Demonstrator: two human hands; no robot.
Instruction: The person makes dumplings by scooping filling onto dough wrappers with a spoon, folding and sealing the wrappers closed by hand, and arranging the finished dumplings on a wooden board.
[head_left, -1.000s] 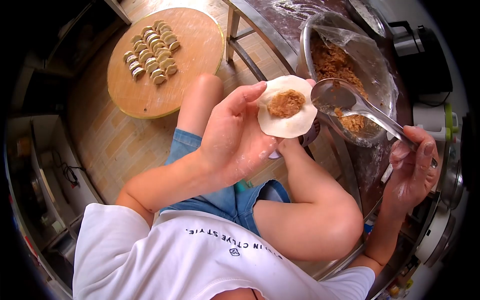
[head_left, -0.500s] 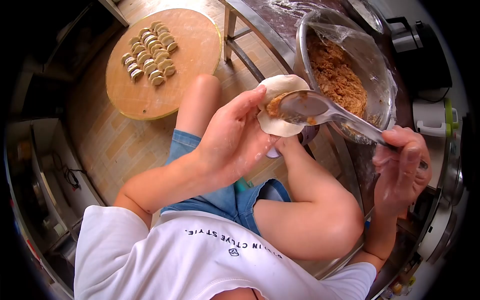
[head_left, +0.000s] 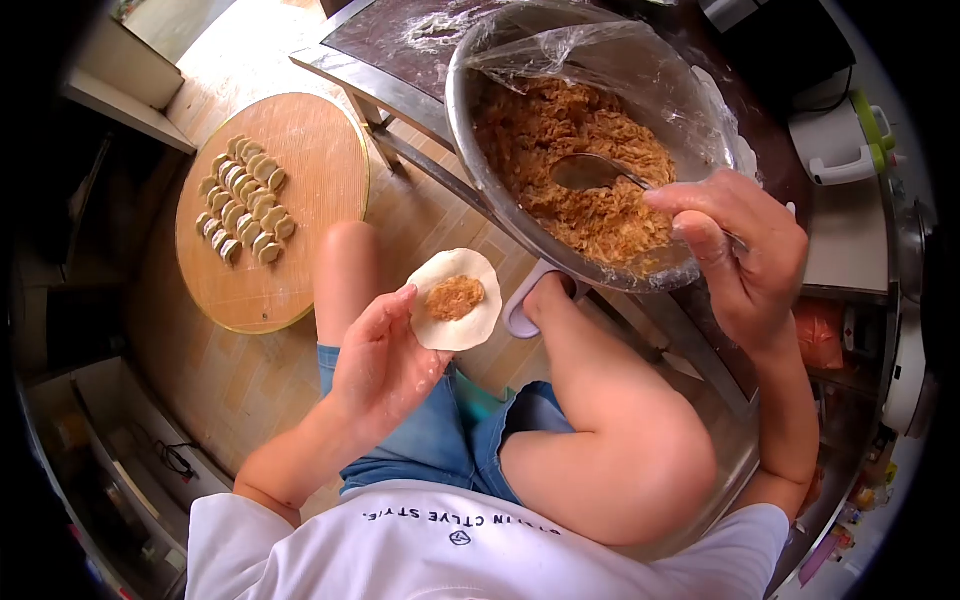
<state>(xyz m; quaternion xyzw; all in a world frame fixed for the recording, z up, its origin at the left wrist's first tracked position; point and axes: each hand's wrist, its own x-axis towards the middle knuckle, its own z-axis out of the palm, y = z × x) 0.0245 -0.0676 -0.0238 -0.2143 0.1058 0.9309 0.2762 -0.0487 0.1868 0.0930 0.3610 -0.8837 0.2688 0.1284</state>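
A round white dumpling wrapper (head_left: 475, 330) rests on the fingers of my left hand (head_left: 380, 350), whose thumb lies at its left edge. In its middle sits a mound of orange-brown filling (head_left: 454, 298). My right hand (head_left: 745, 245) grips the handle of a metal spoon (head_left: 588, 172), and the spoon's bowl touches the filling in a large metal bowl (head_left: 470, 165). Clear plastic wrap (head_left: 590, 50) hangs over the far side of that bowl. Flour dusts the fingers of my left hand.
On the left, a round wooden board (head_left: 310, 130) carries several rows of shaped dumplings (head_left: 245, 200). The metal bowl stands on a dark, floury table (head_left: 385, 45) with a metal edge. My bent legs (head_left: 610, 450) are below my hands. A white and green appliance (head_left: 845, 150) is at right.
The spoon has moved from the wrapper back into the bowl with my right hand. The wrapper now lies open with filling in full view. My head view has shifted toward the bowl.
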